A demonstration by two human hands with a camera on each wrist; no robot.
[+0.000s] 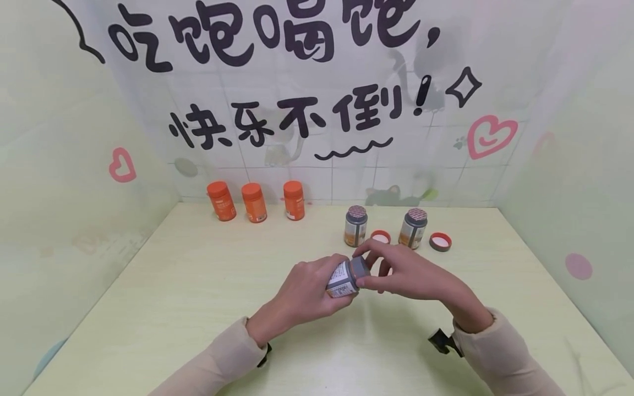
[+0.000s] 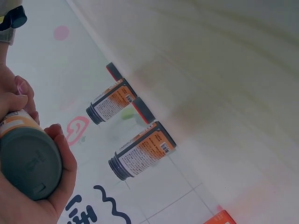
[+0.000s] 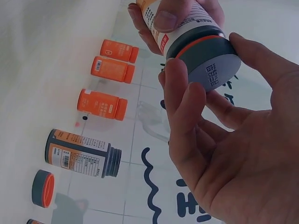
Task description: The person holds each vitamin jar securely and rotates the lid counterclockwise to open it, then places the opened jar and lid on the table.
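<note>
Head view: both hands meet on one bottle [image 1: 344, 280], held tilted above the worktop [image 1: 198, 308], its cap end raised toward the right. The left hand [image 1: 312, 286] is wrapped round its body; the right hand [image 1: 408, 272] pinches the cap [image 1: 360, 267] between thumb and fingers. An orange-red band shows at the cap's lower edge; I cannot tell whether the thread is loose.

By its look, the bottle is stiff plastic, fairly light and unlikely to break in a fall. The smooth label [image 3: 198, 21] may let it turn in a slack palm, so the broad body just below the shoulder seems the place for a firm hold, with the cap best taken by its side at opposite points. Squeezing should hardly dent it. The left wrist view shows its dark base [image 2: 30, 163] uncovered by the fingers.

Pale and smooth, the worktop runs beyond the bottle to a wall [image 1: 297, 179] with black lettering [image 1: 292, 118]. Two uncapped grey jars [image 1: 355, 228] [image 1: 413, 231] stand beyond the bottle, one straight ahead, one farther right, patterned discs on their mouths. Beside them lie two loose caps [image 1: 380, 236] [image 1: 440, 242], red-rimmed. Three orange jars [image 1: 221, 202] [image 1: 255, 203] [image 1: 294, 201] stand upright, beyond and left of the bottle.
</note>
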